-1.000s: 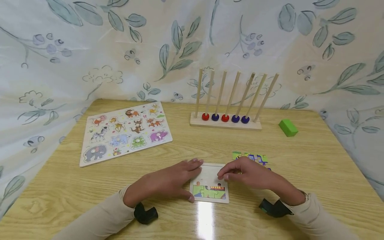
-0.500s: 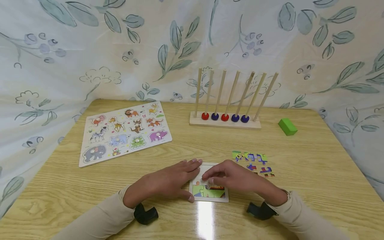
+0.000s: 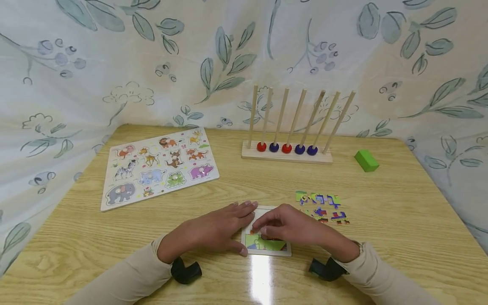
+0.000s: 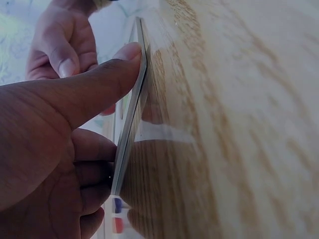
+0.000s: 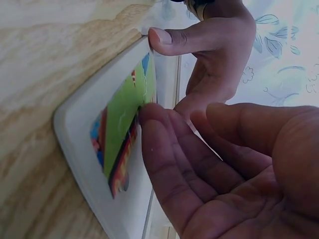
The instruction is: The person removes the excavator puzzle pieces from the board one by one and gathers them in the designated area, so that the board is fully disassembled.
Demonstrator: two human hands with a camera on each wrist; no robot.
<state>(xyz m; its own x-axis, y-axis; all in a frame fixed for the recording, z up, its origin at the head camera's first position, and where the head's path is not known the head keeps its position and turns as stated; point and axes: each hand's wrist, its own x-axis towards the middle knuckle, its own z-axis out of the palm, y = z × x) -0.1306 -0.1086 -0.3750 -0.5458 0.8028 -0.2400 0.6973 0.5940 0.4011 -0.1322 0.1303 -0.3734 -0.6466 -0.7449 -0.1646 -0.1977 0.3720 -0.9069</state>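
Note:
A small picture puzzle in a pale frame (image 3: 287, 253) lies on the table, its lower part filled with joined green pieces (image 3: 273, 245). My left hand (image 3: 221, 226) holds the frame's left side, thumb at the near corner and fingers towards the far corner. Over the middle of the frame is my right hand (image 3: 291, 226). Its fingertips (image 5: 149, 112) touch the board by the striped, dark red piece (image 5: 119, 164), and its thumb stands apart from them. No piece shows between thumb and fingers. This hand covers part of the picture.
Loose puzzle pieces (image 3: 320, 199) lie right of the frame. At the back stands a peg rack (image 3: 286, 156) with red and blue beads. A green block (image 3: 367, 161) is at the far right, an animal peg board (image 3: 160, 169) at the left.
My right hand has moved left from the frame's right edge to over its middle, uncovering the loose pieces on the right. My left hand has stayed on the frame.

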